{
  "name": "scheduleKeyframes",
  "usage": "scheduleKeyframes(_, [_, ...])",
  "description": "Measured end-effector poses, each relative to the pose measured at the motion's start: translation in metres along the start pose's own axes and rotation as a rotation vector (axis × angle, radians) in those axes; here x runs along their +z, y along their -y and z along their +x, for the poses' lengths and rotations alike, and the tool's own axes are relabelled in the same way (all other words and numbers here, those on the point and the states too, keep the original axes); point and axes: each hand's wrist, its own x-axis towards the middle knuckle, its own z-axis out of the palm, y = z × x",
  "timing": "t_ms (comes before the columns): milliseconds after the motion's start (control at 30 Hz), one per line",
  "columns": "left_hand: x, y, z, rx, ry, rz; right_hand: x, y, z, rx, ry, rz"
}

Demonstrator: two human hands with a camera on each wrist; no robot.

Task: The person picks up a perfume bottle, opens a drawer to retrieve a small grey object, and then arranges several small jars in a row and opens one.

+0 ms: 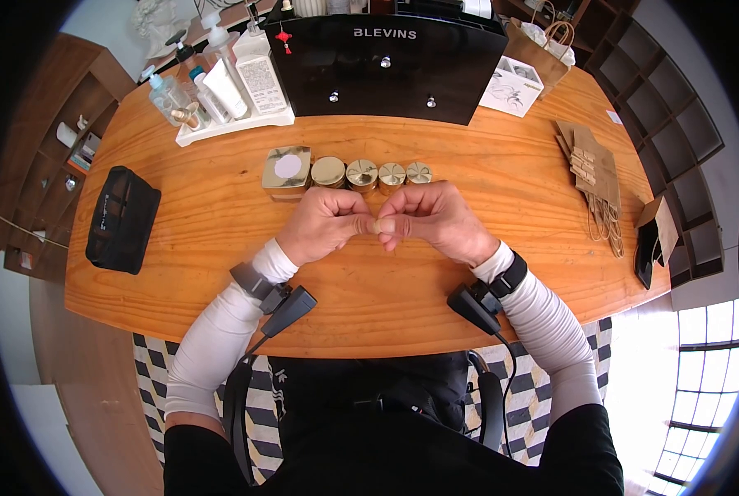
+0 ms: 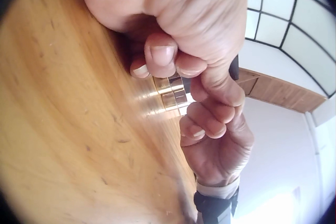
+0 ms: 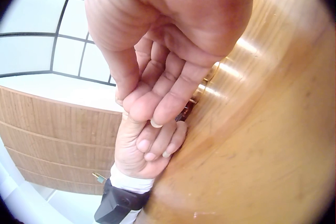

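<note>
In front of the person, both hands meet over the table (image 1: 402,306). The left hand (image 1: 328,225) has its fingers curled, with thumb and index fingertip together. Against them, the right hand (image 1: 439,221) brings its thumb and fingertips together. No object shows between the fingertips, though the fingers hide the point of contact. Just beyond the hands stands a row of gold-lidded cosmetic jars: a square one (image 1: 287,168) with a pale round patch at the left, then round jars (image 1: 362,174) in falling size. Their gold sides (image 2: 173,98) also show behind the fingers in the left wrist view.
A black cosmetics case (image 1: 386,78) stands at the back, beside a white tray (image 1: 237,126) of bottles. Left lies a black pouch (image 1: 123,219). Folded brown paper bags (image 1: 592,165) lie right, and a white box (image 1: 511,85) sits behind them.
</note>
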Motion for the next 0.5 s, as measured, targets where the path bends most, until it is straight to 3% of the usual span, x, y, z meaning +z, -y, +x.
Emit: scheduleKeyframes(500, [0.0009,-0.0029,0.0003,0.037,-0.071,0.038,0.0006,0.0083,-0.0022,-0.011,-0.062,-0.027])
